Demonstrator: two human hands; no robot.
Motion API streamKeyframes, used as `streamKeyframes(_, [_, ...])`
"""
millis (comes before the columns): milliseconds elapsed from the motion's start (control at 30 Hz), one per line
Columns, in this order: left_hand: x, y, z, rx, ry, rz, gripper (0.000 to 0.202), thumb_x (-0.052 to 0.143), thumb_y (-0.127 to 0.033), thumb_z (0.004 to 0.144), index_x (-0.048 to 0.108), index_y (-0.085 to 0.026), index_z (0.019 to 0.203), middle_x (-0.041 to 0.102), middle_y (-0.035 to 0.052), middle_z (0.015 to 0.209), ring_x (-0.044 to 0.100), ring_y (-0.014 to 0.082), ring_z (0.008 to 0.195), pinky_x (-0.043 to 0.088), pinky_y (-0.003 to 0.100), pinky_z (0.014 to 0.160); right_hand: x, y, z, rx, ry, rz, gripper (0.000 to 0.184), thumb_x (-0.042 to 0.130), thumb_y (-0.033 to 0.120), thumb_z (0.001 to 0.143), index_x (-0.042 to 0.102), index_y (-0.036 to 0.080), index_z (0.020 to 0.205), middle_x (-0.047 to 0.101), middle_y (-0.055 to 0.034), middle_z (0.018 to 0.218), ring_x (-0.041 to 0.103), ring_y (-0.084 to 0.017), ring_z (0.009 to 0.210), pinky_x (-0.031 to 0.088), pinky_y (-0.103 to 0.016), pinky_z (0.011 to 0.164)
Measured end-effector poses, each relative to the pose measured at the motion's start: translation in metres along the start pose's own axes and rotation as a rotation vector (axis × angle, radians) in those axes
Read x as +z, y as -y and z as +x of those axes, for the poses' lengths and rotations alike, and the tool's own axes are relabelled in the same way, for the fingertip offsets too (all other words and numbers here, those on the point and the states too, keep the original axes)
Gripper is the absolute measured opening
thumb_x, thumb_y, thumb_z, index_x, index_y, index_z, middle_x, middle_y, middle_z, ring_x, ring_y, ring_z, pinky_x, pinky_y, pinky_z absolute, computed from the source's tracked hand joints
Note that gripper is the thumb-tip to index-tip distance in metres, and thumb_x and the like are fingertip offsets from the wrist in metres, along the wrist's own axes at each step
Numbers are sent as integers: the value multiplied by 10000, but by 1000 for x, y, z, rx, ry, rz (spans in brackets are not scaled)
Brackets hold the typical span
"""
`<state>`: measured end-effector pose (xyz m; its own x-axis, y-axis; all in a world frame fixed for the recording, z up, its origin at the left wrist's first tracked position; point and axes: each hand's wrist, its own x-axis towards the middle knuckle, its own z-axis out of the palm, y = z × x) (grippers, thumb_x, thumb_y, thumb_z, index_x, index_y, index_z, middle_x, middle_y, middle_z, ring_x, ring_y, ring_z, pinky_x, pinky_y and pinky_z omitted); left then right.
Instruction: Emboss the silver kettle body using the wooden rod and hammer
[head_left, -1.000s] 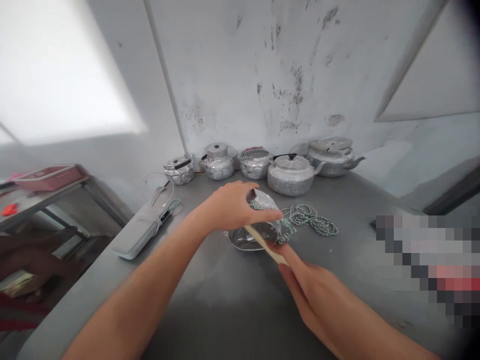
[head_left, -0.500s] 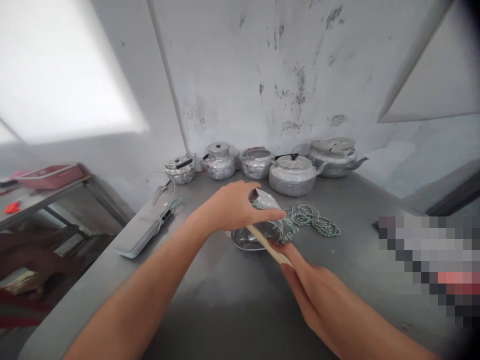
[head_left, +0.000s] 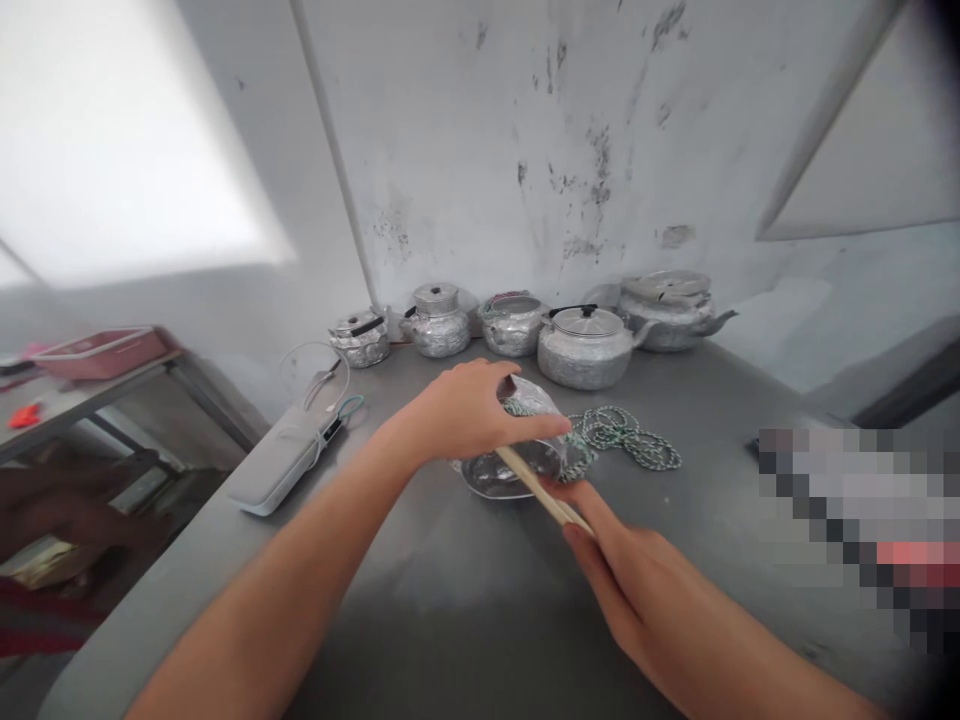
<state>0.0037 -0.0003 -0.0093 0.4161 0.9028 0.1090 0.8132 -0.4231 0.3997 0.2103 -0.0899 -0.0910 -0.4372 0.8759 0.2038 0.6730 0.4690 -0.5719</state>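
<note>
A small silvery metal pot (head_left: pixel 529 392) lies tilted on the grey table, its dark open mouth facing me. Green-and-white cord (head_left: pixel 626 437) is bunched at its side and trails off in loops to the right. My left hand (head_left: pixel 472 405) curves over the pot from the left, thumb and forefinger spread around its corded part; the other fingertips are hidden. In my right hand (head_left: pixel 607 545) is a pale wooden stick (head_left: pixel 536 487), pinched between thumb and fingers. The stick slants across the pot's mouth, and its far end disappears under my left hand.
Several dented metal kettles and pots, among them a lidded kettle (head_left: pixel 585 352), line the wall. A grey case (head_left: pixel 289 455) with cables lies at the table's left edge. Further left, a pink basket (head_left: pixel 105 355) rests on a shelf. A blurred-out object (head_left: pixel 870 500) is at the right.
My right hand and the wooden stick have shifted very slightly, the stick's near end a little further right. My left hand and the pot stay in place.
</note>
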Motion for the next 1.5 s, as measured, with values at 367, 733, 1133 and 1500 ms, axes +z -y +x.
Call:
streamKeyframes(367, [1, 1, 0, -4, -3, 0, 1010, 531, -891, 769, 515, -193, 1499, 543, 115, 1504, 533, 381, 1317, 461, 448, 1041, -1, 0, 0, 13, 29, -36, 451, 322, 276, 1030, 527, 256, 1431, 778, -54, 775, 735, -249, 572, 569, -346, 530])
streamKeyframes(733, [0, -2, 0, -15, 7, 2, 992, 552, -870, 776, 507, -199, 1505, 541, 116, 1508, 529, 375, 1331, 454, 449, 1060, 0, 1, 1, -2, -27, -30, 431, 303, 285, 1046, 521, 267, 1418, 783, -50, 830, 756, -242, 641, 601, -350, 615])
streamKeyframes(1133, [1, 1, 1, -17, 1, 5, 1007, 546, -874, 779, 498, -184, 1512, 539, 127, 1506, 519, 358, 1346, 445, 435, 1075, 6, -6, -5, 21, 40, -65, 402, 258, 312, 1062, 482, 227, 1385, 797, -82, 958, 780, -302, 947, 595, -372, 601])
streamKeyframes(1500, [0, 1, 0, 2, 0, -8, 980, 546, -872, 779, 510, -209, 1500, 542, 110, 1508, 532, 366, 1333, 451, 429, 1062, -1, 3, -5, 46, 82, 9, 429, 261, 309, 1063, 470, 251, 1433, 786, -80, 967, 745, -238, 668, 589, -393, 660])
